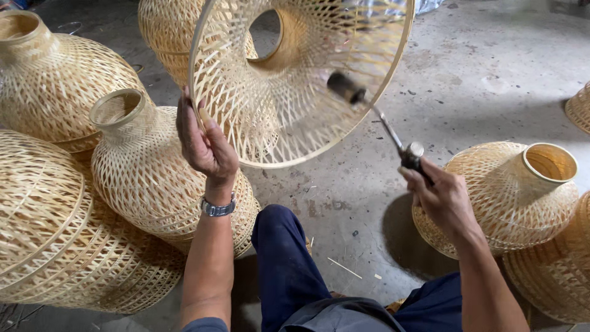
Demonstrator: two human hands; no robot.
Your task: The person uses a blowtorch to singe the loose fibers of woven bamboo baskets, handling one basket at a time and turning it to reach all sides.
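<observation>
My left hand (204, 142) grips the rim of a woven bamboo lampshade (289, 117), holding it up with its wide mouth facing me and its narrow neck pointing away. My right hand (439, 198) is closed on the handle of a small torch-like tool (375, 117). The tool's thin metal stem runs up and left, and its dark nozzle sits inside the shade's mouth near the right rim. A metal watch is on my left wrist.
Several more woven shades lie on the concrete floor: three at left (141, 172) (55, 80) (55, 240), one behind (161, 34), others at right (513, 193) (553, 270) (580, 107). My dark-trousered knee (279, 258) is below.
</observation>
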